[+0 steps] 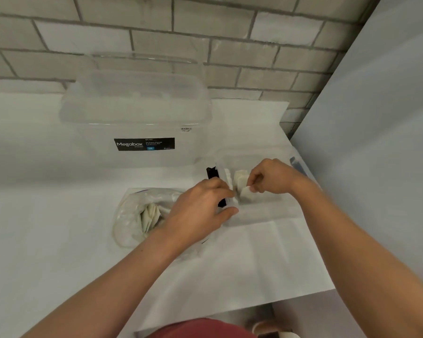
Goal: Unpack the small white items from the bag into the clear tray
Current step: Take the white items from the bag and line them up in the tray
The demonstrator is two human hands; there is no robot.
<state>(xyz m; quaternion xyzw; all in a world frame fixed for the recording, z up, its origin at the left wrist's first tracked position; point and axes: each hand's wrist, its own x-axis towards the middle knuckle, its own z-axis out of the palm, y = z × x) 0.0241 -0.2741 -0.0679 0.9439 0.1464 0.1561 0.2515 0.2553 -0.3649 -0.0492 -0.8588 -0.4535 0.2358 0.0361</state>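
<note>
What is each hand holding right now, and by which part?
The right hand pinches a small white item by its upper corner, inside the clear tray. The left hand grips the tray's left rim.

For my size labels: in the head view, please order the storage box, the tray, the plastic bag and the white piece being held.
1. storage box, clearly the largest
2. tray and plastic bag: about alike, so not ranked
3. white piece pinched by the right hand, the smallest
</note>
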